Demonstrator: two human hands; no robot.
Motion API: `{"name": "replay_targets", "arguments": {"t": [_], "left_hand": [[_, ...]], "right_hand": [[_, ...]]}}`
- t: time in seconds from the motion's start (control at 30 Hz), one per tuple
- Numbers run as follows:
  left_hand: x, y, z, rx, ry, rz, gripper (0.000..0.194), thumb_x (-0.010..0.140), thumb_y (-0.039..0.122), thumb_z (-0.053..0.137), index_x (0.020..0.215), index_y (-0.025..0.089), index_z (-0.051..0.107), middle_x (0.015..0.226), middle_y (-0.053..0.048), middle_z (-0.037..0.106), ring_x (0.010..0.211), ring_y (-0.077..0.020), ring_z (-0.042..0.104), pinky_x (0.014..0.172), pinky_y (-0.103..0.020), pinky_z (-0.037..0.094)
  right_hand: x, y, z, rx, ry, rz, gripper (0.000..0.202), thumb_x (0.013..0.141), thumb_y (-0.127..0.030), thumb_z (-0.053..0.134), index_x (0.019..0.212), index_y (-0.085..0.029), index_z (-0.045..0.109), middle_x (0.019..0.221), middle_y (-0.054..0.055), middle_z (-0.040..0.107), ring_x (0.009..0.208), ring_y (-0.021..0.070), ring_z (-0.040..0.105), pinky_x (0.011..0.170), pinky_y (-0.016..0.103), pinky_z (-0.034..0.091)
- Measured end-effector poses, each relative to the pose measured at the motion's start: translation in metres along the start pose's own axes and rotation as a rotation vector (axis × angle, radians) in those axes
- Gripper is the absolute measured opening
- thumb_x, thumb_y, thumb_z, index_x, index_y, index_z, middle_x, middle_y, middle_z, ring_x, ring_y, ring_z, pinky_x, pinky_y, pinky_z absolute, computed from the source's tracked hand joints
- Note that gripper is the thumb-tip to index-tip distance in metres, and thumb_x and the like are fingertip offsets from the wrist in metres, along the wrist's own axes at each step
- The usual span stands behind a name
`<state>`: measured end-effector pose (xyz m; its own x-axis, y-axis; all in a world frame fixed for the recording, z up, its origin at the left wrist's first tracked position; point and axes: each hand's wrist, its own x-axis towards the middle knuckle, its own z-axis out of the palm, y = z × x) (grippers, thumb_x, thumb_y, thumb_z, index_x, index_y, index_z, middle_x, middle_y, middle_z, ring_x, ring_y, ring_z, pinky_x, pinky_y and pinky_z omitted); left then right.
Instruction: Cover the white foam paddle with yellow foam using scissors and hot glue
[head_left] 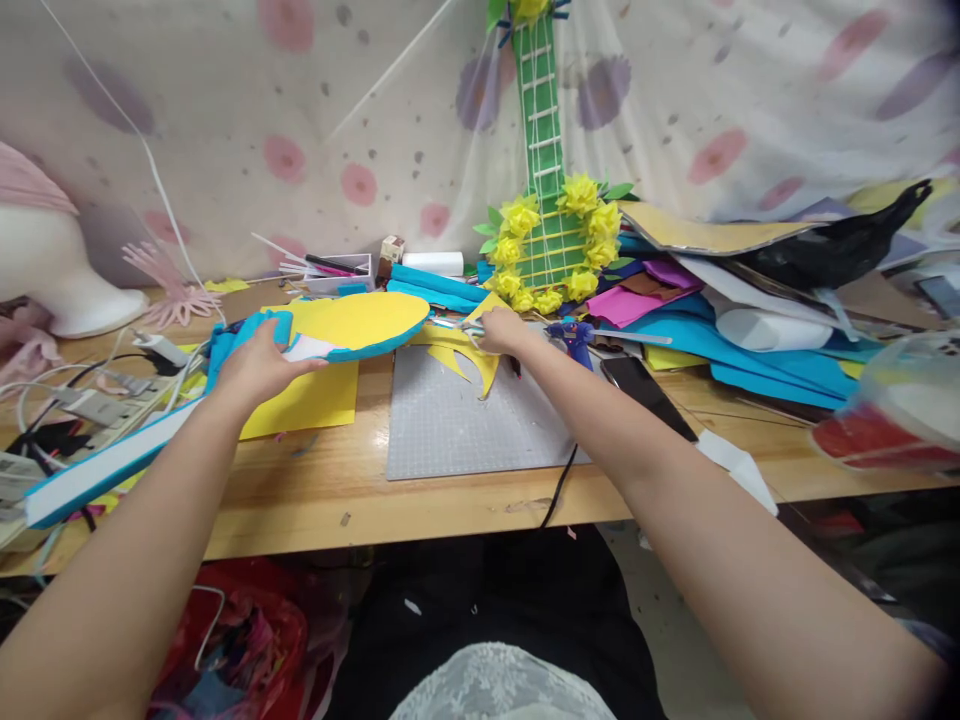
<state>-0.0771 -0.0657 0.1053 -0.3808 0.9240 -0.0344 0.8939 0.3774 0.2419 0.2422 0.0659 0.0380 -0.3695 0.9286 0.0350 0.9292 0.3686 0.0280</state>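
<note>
My left hand (259, 368) is closed around a paper craft guitar (352, 325) at the place where its neck meets the body. The body has a yellow face and a blue rim. Its white neck (112, 465) with blue edges slants down to the left. My right hand (504, 330) reaches over the grey cutting mat (442, 430), fingers curled together beside yellow cut-out scraps (476, 362). What those fingers grip is hidden. A yellow sheet (330, 405) lies on the table below the craft guitar.
Behind stands a green guitar (544, 150) with yellow flowers. A blue glue gun (576, 340) and a black phone (649, 395) lie right of the mat. Coloured sheets (780, 350) are piled at the right, near a plastic cup (892, 410). Cables and power strips (112, 400) clutter the left.
</note>
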Motion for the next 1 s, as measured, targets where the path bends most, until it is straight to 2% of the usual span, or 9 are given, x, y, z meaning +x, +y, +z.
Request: {"name": "replay_targets", "arguments": {"t": [0.17,0.23,0.3,0.37,0.43,0.53,0.6,0.8,1.0], "left_hand": [[-0.001,0.002,-0.003,-0.008,0.011,-0.011,0.109,0.065,0.069,0.060,0.145,0.010,0.018,0.128,-0.016,0.056,0.114,-0.0336,0.053,0.091,-0.042,0.043],[0.000,0.004,-0.003,0.006,0.013,-0.005,0.109,0.064,0.070,0.061,0.145,0.010,0.019,0.128,-0.015,0.056,0.113,-0.0340,0.054,0.088,-0.042,0.044],[-0.001,0.009,-0.003,0.021,0.011,-0.007,0.107,0.064,0.069,0.061,0.144,0.011,0.021,0.127,-0.015,0.056,0.112,-0.0347,0.054,0.086,-0.042,0.045],[-0.002,0.016,-0.003,0.021,0.006,-0.005,0.105,0.065,0.068,0.060,0.144,0.011,0.022,0.127,-0.015,0.056,0.112,-0.0352,0.054,0.085,-0.041,0.045],[-0.003,0.023,-0.001,0.009,-0.009,0.009,0.105,0.065,0.067,0.060,0.145,0.010,0.021,0.128,-0.015,0.056,0.113,-0.0352,0.053,0.085,-0.041,0.045],[-0.003,0.030,0.002,0.012,-0.024,0.033,0.109,0.064,0.068,0.061,0.146,0.010,0.018,0.128,-0.015,0.056,0.116,-0.0357,0.052,0.086,-0.042,0.044],[-0.003,0.032,0.004,0.028,-0.027,0.042,0.111,0.064,0.069,0.060,0.146,0.009,0.018,0.126,-0.016,0.057,0.116,-0.0367,0.051,0.085,-0.042,0.044],[-0.004,0.034,0.002,0.059,-0.027,0.043,0.110,0.062,0.070,0.060,0.145,0.008,0.022,0.126,-0.017,0.058,0.109,-0.0361,0.056,0.076,-0.037,0.046],[-0.004,0.035,0.004,0.048,-0.028,0.050,0.110,0.062,0.068,0.061,0.145,0.007,0.022,0.127,-0.016,0.057,0.113,-0.0364,0.053,0.083,-0.038,0.044]], "right_hand": [[-0.026,0.026,-0.022,0.092,-0.142,0.169,0.023,0.069,-0.032,0.067,0.084,-0.015,0.065,0.082,0.014,0.066,0.074,0.0239,0.061,0.059,0.030,0.043],[-0.040,0.030,-0.025,0.135,-0.065,0.182,0.028,0.068,-0.041,0.069,0.081,-0.017,0.063,0.079,0.012,0.066,0.071,0.0225,0.060,0.058,0.029,0.040],[-0.053,0.027,-0.026,0.212,0.115,0.168,0.041,0.073,-0.055,0.062,0.088,-0.017,0.060,0.081,0.010,0.065,0.074,0.0224,0.059,0.060,0.029,0.037],[-0.061,0.016,-0.026,0.232,0.306,0.083,0.045,0.078,-0.059,0.053,0.096,-0.018,0.057,0.085,0.010,0.065,0.078,0.0227,0.058,0.064,0.029,0.035],[-0.062,0.003,-0.028,0.176,0.408,-0.093,0.043,0.080,-0.055,0.051,0.099,-0.016,0.055,0.091,0.011,0.064,0.084,0.0234,0.057,0.067,0.030,0.034],[-0.056,-0.015,-0.031,0.039,0.442,-0.327,0.038,0.081,-0.048,0.052,0.099,-0.014,0.055,0.096,0.012,0.062,0.090,0.0251,0.053,0.074,0.032,0.032],[-0.050,-0.022,-0.032,-0.046,0.437,-0.414,0.036,0.081,-0.043,0.052,0.100,-0.012,0.054,0.096,0.014,0.061,0.092,0.0264,0.051,0.077,0.033,0.030],[-0.039,-0.035,-0.036,-0.129,0.389,-0.479,0.037,0.081,-0.038,0.050,0.104,-0.009,0.053,0.097,0.016,0.059,0.091,0.0278,0.049,0.077,0.035,0.028],[-0.035,-0.039,-0.036,-0.126,0.359,-0.480,0.036,0.081,-0.038,0.050,0.103,-0.010,0.053,0.098,0.016,0.061,0.092,0.0279,0.052,0.072,0.033,0.029]]}}
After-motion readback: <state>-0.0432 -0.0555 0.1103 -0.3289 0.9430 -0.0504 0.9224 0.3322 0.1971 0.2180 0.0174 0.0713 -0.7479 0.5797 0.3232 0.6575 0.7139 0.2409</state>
